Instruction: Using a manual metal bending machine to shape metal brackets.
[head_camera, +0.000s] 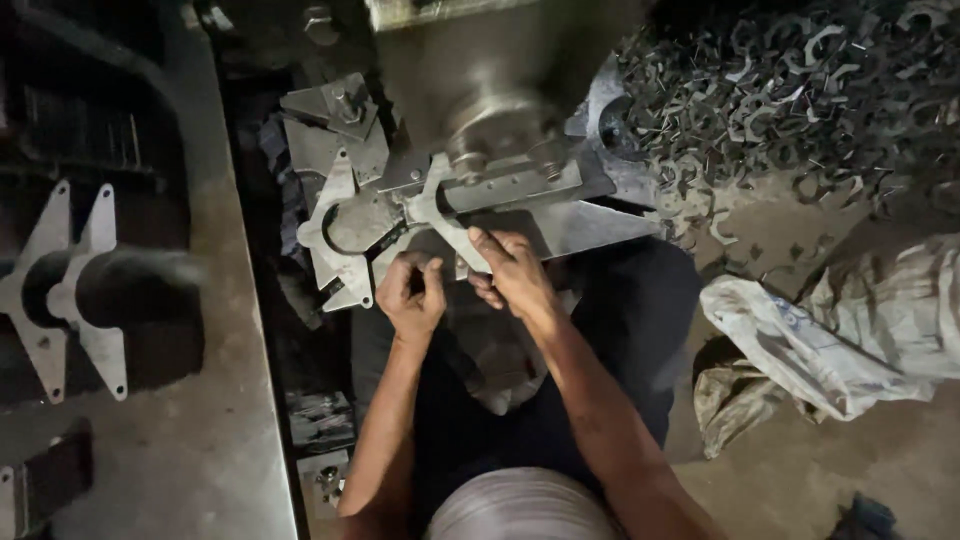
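Both hands, left and right, grip one flat metal plate under one press.

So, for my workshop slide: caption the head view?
Both hands at a flat metal plate under a press, scrap pile beside.

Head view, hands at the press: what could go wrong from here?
1. Both the left hand and right hand sit right under the press head, on the flat metal plate; a stroke could likely crush fingers.
2. Bare hands on stamped sheet edges may get cut.
3. The heap of curved scrap offcuts spills onto the floor, a possible slip or cut hazard.
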